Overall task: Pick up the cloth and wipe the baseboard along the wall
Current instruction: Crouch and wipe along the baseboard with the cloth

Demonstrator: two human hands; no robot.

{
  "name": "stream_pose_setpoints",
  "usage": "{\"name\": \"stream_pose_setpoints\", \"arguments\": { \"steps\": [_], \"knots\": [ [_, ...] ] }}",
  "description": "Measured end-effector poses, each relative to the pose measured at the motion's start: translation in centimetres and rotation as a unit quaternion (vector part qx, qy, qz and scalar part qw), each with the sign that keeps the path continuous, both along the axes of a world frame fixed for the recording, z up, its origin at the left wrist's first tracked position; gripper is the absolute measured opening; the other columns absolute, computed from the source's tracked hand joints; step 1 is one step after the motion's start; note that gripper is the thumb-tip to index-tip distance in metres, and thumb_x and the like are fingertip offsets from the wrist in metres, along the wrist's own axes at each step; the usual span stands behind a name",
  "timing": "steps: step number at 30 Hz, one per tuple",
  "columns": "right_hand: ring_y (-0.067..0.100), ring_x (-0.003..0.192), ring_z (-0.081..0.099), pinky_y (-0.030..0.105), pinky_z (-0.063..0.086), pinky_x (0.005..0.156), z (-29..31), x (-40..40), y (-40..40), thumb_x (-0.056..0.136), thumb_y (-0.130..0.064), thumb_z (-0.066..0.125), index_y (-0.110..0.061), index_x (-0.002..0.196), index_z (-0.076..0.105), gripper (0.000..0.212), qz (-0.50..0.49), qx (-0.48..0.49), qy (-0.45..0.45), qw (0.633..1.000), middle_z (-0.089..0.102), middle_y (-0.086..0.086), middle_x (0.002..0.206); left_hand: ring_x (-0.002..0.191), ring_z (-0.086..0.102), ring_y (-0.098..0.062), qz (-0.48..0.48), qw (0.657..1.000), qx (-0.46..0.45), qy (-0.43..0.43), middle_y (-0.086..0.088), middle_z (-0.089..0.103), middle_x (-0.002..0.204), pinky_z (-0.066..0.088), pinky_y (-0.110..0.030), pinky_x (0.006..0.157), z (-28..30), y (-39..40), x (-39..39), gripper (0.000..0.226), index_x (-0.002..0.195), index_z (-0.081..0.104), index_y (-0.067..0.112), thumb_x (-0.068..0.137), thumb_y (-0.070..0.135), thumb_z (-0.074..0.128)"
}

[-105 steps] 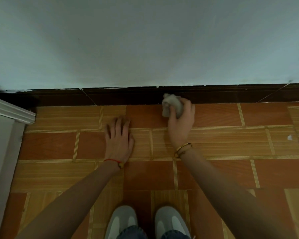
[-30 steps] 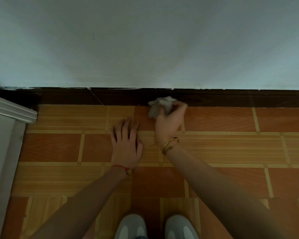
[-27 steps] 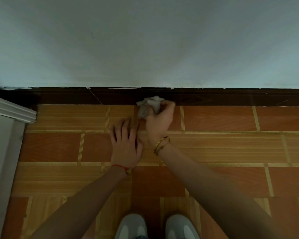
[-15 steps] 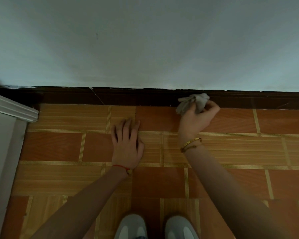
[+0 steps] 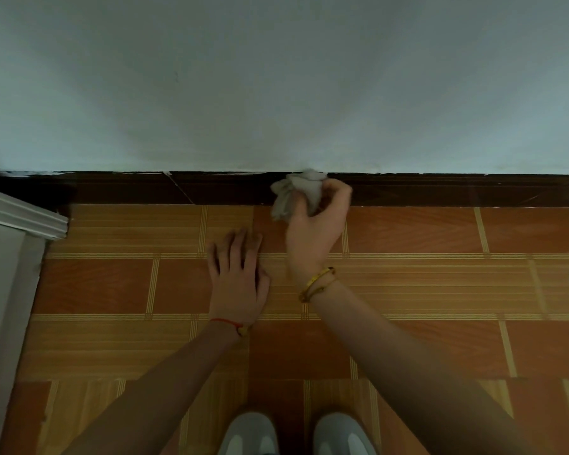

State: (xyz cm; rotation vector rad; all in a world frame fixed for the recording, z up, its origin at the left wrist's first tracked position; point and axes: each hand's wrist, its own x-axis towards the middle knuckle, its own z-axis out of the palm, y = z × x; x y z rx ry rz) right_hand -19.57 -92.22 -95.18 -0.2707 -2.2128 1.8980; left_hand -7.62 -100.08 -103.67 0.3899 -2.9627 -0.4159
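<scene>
Head view: your right hand (image 5: 312,231) grips the crumpled cloth (image 5: 296,193) against the baseboard (image 5: 440,190); your left hand (image 5: 237,277) lies flat, fingers spread, on the floor (image 5: 440,290).

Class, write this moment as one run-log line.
right hand: grips cloth against baseboard | left hand: flat on floor | stage: wiping

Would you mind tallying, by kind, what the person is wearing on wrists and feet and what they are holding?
Cloth, bunched in the right hand against the baseboard: 1
Gold bangles on the right wrist: 2
Red string bracelet on the wrist of the left hand: 1
Pale shoes: 2
Total: 6
</scene>
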Motion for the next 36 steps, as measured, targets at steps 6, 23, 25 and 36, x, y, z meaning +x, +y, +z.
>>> {"name": "stream_pose_setpoints", "arguments": {
  "steps": [6,23,25,36],
  "knots": [
    [0.020,0.095,0.062,0.043,0.055,0.084,-0.8,-3.2,5.5,0.084,-0.007,0.067,-0.016,0.102,0.048,0.028,-0.153,-0.018,-0.021,0.988,0.057,0.002,0.102,0.145,0.033,-0.036,0.002,1.000,0.007,0.002,-0.015,0.041,0.154,0.016,-0.063,0.120,0.1,0.1,-0.1,0.055,0.147,0.047,0.012,0.095,0.029,0.042],
    [0.019,0.099,0.059,0.040,0.051,0.091,-3.5,-1.6,3.8,0.074,0.008,0.062,-0.008,0.104,0.052,0.035,-0.054,0.060,-0.031,0.996,0.058,0.010,0.107,0.145,0.033,-0.035,0.006,1.000,0.004,-0.002,-0.014,0.041,0.154,0.018,-0.062,0.119,-0.1,0.1,0.0,0.055,0.148,0.046,0.013,0.095,0.029,0.041],
    [0.008,0.094,0.061,0.032,0.055,0.086,-3.8,-3.1,6.5,0.078,0.010,0.060,-0.004,0.106,0.052,0.033,-0.128,0.044,-0.049,0.990,0.058,0.010,0.107,0.145,0.033,-0.035,0.006,1.000,0.007,0.000,-0.014,0.041,0.153,0.017,-0.062,0.119,-0.1,0.1,0.0,0.055,0.147,0.047,0.013,0.095,0.029,0.042],
    [0.019,0.102,0.060,0.043,0.053,0.089,-3.0,-2.0,5.0,0.079,0.000,0.068,-0.017,0.102,0.049,0.034,-0.060,0.060,-0.047,0.995,0.060,0.005,0.107,0.143,0.035,-0.036,0.006,1.000,-0.001,0.004,-0.015,0.042,0.152,0.017,-0.062,0.119,0.0,0.3,0.0,0.055,0.146,0.048,0.012,0.094,0.029,0.041]
  ]
}}
